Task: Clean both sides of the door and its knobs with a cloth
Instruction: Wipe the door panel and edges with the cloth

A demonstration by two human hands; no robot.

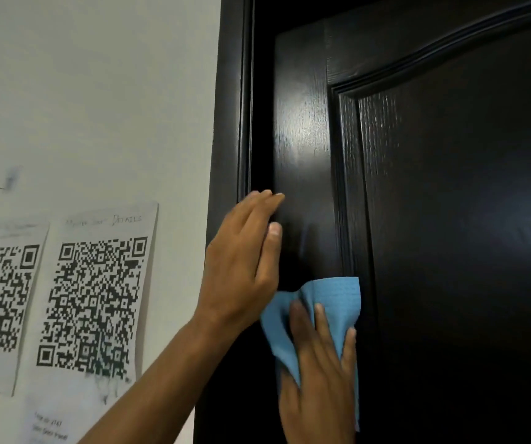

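Right hand (318, 373): I'm pressing flat, spread fingers on the blue woven cloth (331, 302).
Left hand (245, 261): I'm bracing it, fingers straight together.
Dark glossy wooden door (450, 187): it's stretching mostly above and right of the cloth.

Carrying surfaces here are vertical: dark door (450, 219) fills right half of frame, white wall (97, 91) fills left half, dark door frame (229, 123) between them. Blue cloth (331, 302) lies flat on door face at lower centre, pinned there by right hand (318, 373) with straight fingers. Left hand (245, 261) rests flat at door edge, centre of frame. On wall, lower left: two QR code sheets (94, 302) side by side, a smaller note (49, 427) below them, text too blurred to read.
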